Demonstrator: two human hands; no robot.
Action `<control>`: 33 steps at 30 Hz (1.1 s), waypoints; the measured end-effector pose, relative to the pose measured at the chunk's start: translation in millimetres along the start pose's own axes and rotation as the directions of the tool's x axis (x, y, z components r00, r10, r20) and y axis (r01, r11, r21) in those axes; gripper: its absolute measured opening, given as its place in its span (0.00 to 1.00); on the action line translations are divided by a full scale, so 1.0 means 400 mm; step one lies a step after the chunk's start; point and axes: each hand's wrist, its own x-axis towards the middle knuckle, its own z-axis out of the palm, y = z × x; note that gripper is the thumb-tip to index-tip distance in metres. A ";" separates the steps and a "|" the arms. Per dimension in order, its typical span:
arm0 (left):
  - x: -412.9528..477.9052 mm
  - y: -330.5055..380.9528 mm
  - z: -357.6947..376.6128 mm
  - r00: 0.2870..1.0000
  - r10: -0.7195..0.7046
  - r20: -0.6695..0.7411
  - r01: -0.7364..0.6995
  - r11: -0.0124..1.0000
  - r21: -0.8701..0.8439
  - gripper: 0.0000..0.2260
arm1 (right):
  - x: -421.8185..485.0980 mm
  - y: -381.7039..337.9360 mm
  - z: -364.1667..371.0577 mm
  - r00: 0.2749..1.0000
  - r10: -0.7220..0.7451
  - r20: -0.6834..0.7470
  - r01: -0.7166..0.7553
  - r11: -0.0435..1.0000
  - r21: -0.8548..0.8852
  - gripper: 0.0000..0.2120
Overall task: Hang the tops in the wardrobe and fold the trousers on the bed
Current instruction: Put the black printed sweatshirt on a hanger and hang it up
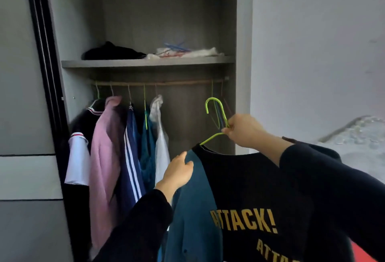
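So, right hand is up in front of the open wardrobe, fingers pinched together on the neck of a green wire hanger. Hook points straight up with its open end facing left, below the rail and not on it. The hanger's visible arm slopes down and left into the collar of a black ATTACK! T-shirt, so its long axis runs roughly left to right across the wardrobe opening. The shirt hangs down from it, yellow print facing the camera, lettering tilted a bit.

Left hand is lower, fingers curled round the shirt's teal sleeve right at the shoulder.

On the left part of the rail: a black-and-white top, a pink top, a navy striped jacket, a teal top and a white garment. A few bare hangers dangle at the right end, just behind the green hook. On the shelf above are a black bundle and something white.
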 end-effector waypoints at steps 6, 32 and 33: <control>0.229 -0.025 -0.040 0.984 0.122 -0.132 -0.117 0.992 0.044 0.16 | 0.225 -0.041 0.163 0.999 0.022 0.023 -0.020 0.998 -0.061 0.11; 1.083 0.012 -0.469 0.726 0.631 -0.273 -0.372 0.694 0.616 0.26 | 0.993 -0.236 0.375 0.974 0.012 -0.225 -0.047 0.987 -0.152 0.09; 1.103 0.010 -0.478 0.731 0.632 -0.255 -0.365 0.679 0.636 0.27 | 1.013 -0.240 0.378 0.972 0.010 -0.234 -0.047 0.987 -0.153 0.10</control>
